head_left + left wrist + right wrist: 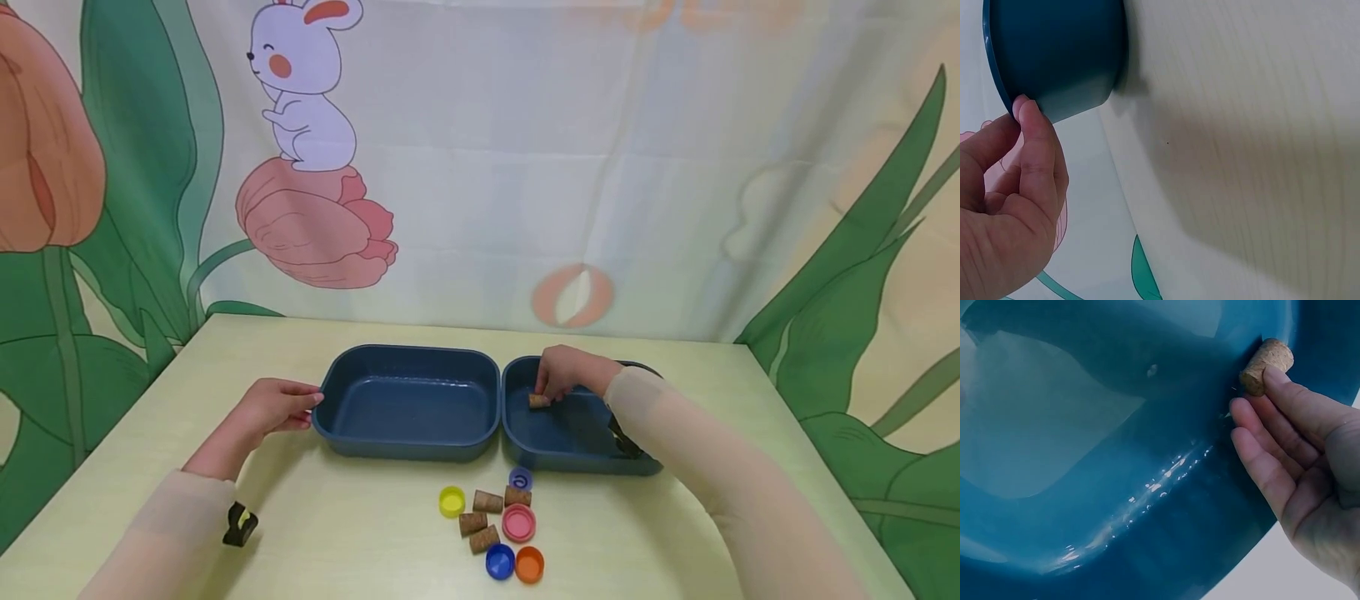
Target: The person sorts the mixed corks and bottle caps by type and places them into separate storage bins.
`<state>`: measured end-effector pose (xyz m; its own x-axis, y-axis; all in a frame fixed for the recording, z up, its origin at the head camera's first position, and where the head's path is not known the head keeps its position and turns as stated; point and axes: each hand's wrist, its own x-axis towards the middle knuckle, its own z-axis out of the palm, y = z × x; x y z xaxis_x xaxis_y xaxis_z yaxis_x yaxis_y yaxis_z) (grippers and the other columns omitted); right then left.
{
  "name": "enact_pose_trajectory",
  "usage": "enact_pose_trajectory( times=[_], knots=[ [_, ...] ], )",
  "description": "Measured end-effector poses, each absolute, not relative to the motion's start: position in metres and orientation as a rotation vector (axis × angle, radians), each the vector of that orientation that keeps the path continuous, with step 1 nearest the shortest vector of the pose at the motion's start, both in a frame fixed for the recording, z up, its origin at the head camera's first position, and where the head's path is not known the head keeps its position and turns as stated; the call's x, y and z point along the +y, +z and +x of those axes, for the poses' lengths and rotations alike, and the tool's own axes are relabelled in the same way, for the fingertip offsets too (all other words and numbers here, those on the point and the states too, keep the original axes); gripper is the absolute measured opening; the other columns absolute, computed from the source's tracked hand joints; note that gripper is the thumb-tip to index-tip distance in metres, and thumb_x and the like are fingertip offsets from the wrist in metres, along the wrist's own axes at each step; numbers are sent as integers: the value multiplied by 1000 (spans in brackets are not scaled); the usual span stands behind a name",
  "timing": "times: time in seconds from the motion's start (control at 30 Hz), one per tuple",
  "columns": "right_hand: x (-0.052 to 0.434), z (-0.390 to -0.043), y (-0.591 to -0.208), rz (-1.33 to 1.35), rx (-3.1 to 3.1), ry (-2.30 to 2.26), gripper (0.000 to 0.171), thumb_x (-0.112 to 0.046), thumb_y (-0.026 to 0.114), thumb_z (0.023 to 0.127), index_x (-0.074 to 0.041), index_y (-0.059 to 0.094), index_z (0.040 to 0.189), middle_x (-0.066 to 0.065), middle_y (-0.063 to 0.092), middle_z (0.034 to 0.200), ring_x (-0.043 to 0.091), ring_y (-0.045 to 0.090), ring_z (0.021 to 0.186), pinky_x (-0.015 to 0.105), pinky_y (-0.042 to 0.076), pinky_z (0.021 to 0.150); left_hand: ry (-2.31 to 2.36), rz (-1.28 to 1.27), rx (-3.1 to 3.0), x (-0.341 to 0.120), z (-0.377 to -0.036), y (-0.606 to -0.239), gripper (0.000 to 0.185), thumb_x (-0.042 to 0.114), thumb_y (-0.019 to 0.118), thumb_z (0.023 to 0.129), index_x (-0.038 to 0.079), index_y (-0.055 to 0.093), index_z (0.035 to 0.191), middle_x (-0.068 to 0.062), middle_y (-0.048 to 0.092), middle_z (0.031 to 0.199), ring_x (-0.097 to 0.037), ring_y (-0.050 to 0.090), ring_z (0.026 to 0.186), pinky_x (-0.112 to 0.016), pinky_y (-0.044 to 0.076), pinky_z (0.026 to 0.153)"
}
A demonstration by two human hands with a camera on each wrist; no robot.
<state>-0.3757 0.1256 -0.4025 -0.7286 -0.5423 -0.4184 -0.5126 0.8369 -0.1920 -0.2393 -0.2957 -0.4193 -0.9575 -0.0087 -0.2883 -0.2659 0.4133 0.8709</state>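
Note:
My left hand [279,408] pinches the left end of the rim of a dark blue rectangular tray [408,450]; the left wrist view shows fingertips [1030,107] at that rim. Inside a second dark blue tray [585,460], on the right, my right hand [566,372] holds a brown cork [1266,365] between thumb and fingers. The cork is low, by the tray's inner wall near its left end; whether it touches the bottom I cannot tell. The right forearm hides part of this tray's right side.
In front of the trays lie several corks [487,501] and bottle caps: yellow [452,502], purple [521,479], pink [519,522], dark blue [500,562] and orange [529,565]. The trays stand side by side on a pale table [360,533]. A printed curtain [480,167] hangs behind.

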Motion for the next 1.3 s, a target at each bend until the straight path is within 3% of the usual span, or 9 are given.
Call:
enact_pose_trajectory(
  times=[1.3],
  knots=[
    [126, -371, -397, -727, 2549, -37, 22, -10, 73, 92, -5, 79, 112, 11, 80, 94, 11, 67, 72, 24, 58, 71, 1540, -233, 2441, -295, -241, -419, 47, 12, 58, 104, -21, 50, 136, 3, 67, 78, -6, 63, 68, -19, 62, 66]
  ],
)
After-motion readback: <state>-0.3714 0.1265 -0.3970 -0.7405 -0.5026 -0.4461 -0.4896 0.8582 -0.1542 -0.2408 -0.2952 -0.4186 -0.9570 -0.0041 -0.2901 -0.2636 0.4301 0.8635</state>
